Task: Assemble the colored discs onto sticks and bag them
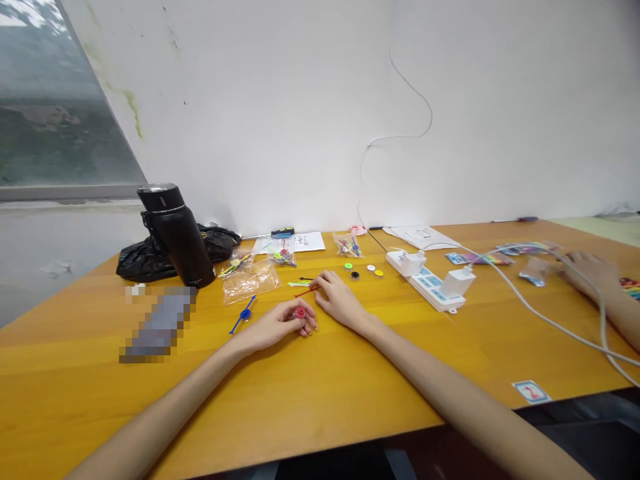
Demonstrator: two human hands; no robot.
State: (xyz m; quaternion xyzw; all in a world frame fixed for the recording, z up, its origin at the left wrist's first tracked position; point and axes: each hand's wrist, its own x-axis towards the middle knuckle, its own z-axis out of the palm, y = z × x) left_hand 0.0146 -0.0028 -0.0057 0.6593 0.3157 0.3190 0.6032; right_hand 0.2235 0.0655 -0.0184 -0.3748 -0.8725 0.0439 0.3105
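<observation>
My left hand (273, 327) is closed around a small round red disc (299, 313), held between thumb and fingers just above the table. Close beside it, my right hand (341, 303) pinches a thin red arrow pointer (303, 292) by one end. Behind the fingers lie a pale green arrow (298, 285) and a black arrow (303, 279). Left of my left hand rests a blue arrow spinner (245, 315) with a round hub. Beyond my right hand sit loose discs: green (349, 266), black (355, 275), white (371, 268) and yellow (379, 273).
A black bottle (177, 240) stands at the left before a black plastic bag (135, 260). Clear bags (250, 283) lie behind my hands. A white power strip (435, 293) with chargers and cables (530, 310) is to the right, near another person's hand (590, 271).
</observation>
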